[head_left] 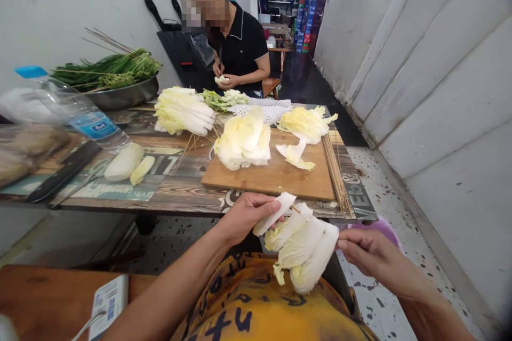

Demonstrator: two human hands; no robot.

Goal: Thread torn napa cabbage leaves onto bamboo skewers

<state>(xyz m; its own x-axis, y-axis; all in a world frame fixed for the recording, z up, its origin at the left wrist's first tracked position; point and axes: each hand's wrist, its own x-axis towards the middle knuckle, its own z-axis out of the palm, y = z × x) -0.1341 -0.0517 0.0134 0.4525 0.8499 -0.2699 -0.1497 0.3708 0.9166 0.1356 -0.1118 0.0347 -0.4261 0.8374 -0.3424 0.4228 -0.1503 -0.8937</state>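
Just this side of the wooden cutting board (pixel 224 177), I saw napa cabbage leaves (pixel 310 248) already threaded. The right hand (pixel 370 250) pinched the bamboo skewer (pixel 295 208), the left hand (pixel 248 218) a leaf piece (pixel 276 214) near its tip. Threading seemed underway; the next push called for steady alignment.

Mustard-yellow garment (pixel 296 325) over torso and lap; shirt or apron, cannot tell which. Bold dark lettering (pixel 242 321) across it, loose brush-like strokes; "n" and "t" readable, other characters partly lost in folds. Cloth brighter yellow low in middle, browner toward upper edge, outline rounded. Left forearm (pixel 180 272), right forearm (pixel 432 303) bare; left hand (pixel 250 218), right hand (pixel 370 253) likewise bare.
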